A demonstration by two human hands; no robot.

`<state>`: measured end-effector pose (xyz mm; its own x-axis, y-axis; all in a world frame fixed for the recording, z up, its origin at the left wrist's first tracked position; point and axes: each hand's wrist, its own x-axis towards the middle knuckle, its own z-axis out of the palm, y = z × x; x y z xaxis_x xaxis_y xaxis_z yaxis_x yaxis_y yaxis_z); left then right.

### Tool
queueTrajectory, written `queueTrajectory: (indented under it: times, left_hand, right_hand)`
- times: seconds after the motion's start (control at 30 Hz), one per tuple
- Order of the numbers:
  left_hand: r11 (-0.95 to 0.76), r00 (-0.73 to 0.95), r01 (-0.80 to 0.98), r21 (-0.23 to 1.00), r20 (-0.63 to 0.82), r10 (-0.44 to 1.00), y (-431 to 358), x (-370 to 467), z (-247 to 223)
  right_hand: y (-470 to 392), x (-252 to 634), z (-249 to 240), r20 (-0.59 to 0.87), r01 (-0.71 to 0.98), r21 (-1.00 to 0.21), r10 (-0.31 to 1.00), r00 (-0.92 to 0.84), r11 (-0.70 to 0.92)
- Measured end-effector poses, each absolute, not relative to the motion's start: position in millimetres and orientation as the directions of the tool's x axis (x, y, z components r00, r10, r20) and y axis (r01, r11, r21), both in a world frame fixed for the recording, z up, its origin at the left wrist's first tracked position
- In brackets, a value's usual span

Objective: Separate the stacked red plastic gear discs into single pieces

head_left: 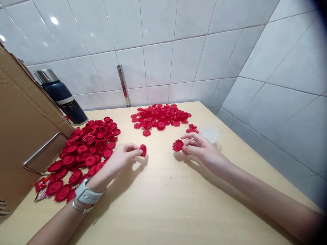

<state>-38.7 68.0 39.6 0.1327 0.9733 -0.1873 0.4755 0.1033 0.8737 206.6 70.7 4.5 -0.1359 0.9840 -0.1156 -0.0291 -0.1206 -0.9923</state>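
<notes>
Between the thumb and fingers of my left hand (126, 154) is a small red fabric flower (143, 150), seen nearly edge-on. My right hand (198, 147) pinches another red flower (177, 145) by its edge, its round face turned towards me. Both flowers are held a little above the table (163, 197), apart from each other. A big heap of red flowers (89, 149) lies to the left, beside my left wrist. Farther back in the middle is a second pile of red flowers (160, 115). Beyond my right fingers a couple of flowers (192, 128) lie near a clear plastic dish (211, 133).
A cardboard box (30, 129) with a metal wire loop (43, 153) stands at the left edge. Behind the left heap is a dark blue bottle (62, 97). White tiled walls (158, 64) close off the back and right. A metal strip (123, 85) leans against the back wall.
</notes>
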Motion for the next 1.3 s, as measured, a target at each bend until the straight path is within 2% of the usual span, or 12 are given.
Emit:
queueTrajectory:
  times: [0.13,0.23,0.3,0.4,0.47,0.6,0.7,0.83,0.97,1.07,1.17,1.3]
  left_hand:
    - [0.136,0.342,0.520,0.843,-0.352,0.871,59,-34,40]
    - [0.122,0.337,0.574,0.810,-0.370,0.866,55,-35,33]
    - [0.072,0.262,0.622,0.780,-0.294,0.919,53,-36,28]
    - [-0.102,0.159,0.711,0.696,-0.017,0.987,48,-31,25]
    - [-0.216,0.183,0.720,0.659,0.120,0.976,42,-25,26]
    - [-0.299,0.348,0.537,0.789,0.116,0.930,28,-9,26]
    - [-0.174,0.404,0.367,0.914,0.012,0.915,20,-2,24]
    - [0.016,0.393,0.200,0.980,-0.095,0.915,16,1,23]
    - [0.210,0.351,0.082,0.974,-0.225,0.909,17,1,20]
    - [0.324,0.326,0.014,0.946,-0.310,0.893,20,-1,16]
    - [0.373,0.323,-0.006,0.928,-0.351,0.879,23,-2,14]
    - [0.380,0.338,-0.021,0.925,-0.351,0.873,23,-2,12]
  right_hand:
    - [68,204,4,-0.140,-0.050,-0.987,0.978,-0.153,-0.150]
    - [65,202,2,-0.157,-0.057,-0.984,0.974,-0.162,-0.168]
    - [63,200,2,-0.157,-0.060,-0.984,0.973,-0.171,-0.170]
    - [56,194,3,-0.137,-0.043,-0.988,0.970,-0.202,-0.148]
    - [50,189,5,-0.120,-0.025,-0.991,0.965,-0.234,-0.129]
    - [34,180,10,-0.123,-0.046,-0.988,0.931,-0.344,-0.148]
    - [25,176,11,-0.078,-0.020,-0.995,0.916,-0.393,-0.093]
    - [20,173,12,-0.014,0.036,-0.999,0.911,-0.411,0.001]
    - [20,172,13,-0.012,0.025,-1.000,0.914,-0.406,-0.002]
    - [21,171,11,-0.033,-0.053,-0.997,0.904,-0.427,-0.062]
    - [23,172,9,-0.076,-0.122,-0.982,0.887,-0.455,-0.147]
    - [25,173,8,-0.096,-0.125,-0.978,0.896,-0.433,-0.165]
